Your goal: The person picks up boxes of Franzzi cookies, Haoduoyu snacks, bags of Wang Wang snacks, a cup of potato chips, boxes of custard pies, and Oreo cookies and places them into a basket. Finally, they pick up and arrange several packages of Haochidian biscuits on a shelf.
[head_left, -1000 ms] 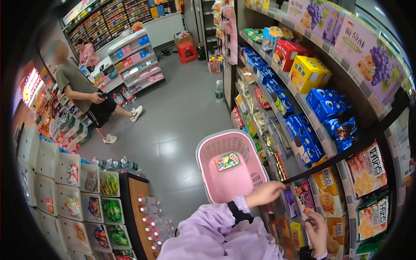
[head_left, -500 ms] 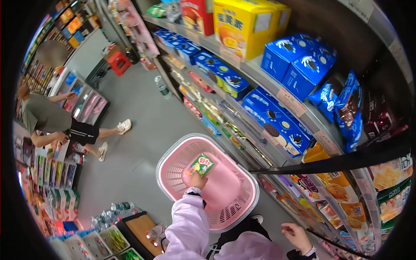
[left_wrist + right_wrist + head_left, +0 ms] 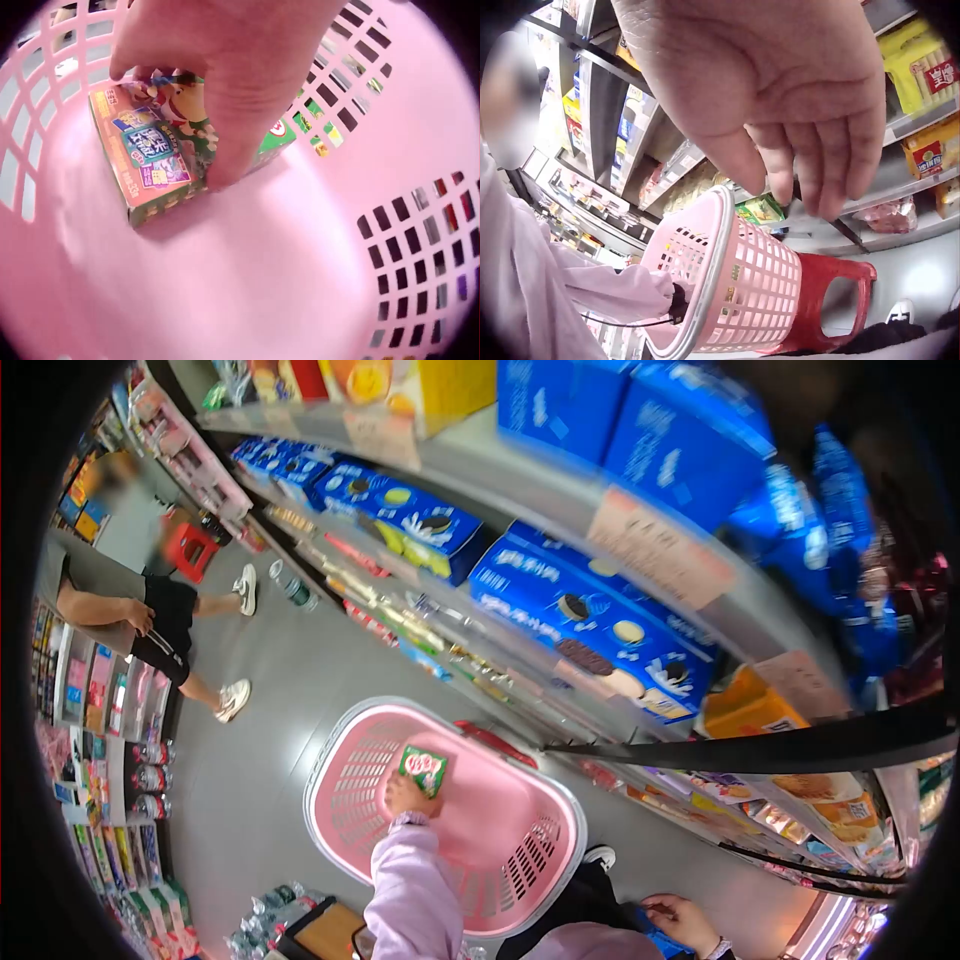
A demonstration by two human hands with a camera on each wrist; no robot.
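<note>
While the right hand (image 3: 780,97) hangs with fingers loosely bent, the left hand (image 3: 408,797) clamps its fingers on a small box (image 3: 154,146) (partly green) inside the pink basket (image 3: 500,800); a sliding thumb could drop it.

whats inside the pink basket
Inside the basket is one small box, held by the left grip; no other goods show. The grip covers part of the box, and whatever is directly beneath the box can't be seen.
</note>
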